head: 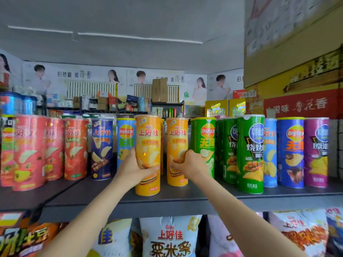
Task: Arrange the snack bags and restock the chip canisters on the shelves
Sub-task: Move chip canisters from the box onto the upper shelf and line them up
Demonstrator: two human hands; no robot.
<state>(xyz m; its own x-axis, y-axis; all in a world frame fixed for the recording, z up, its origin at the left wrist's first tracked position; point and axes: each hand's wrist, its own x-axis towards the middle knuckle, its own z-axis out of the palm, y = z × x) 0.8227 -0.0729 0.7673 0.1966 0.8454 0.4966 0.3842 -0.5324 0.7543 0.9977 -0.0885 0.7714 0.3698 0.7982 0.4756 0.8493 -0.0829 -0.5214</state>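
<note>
Fingers (150,168) of the left hand (132,168) are clamped around the lower half of an orange can (148,154), which stands at the front edge of the shelf (185,198), probably so it can be slid back into line with its neighbours. Further right, the right hand (193,165) wraps a second orange can (177,151) set deeper on the shelf, fingers closed on its side next to the green can (204,143), seemingly to steady or nudge it into the row. Red cans (29,151) at the far left are blurred, so their labels are hard to read. Between the two orange cans another one stands behind, mostly hidden. Snack bags (169,236) on the shelf below are cut off by the frame's bottom edge, and I cannot tell how tidy they are. Cardboard boxes (293,39) at upper right are blurred too.
</note>
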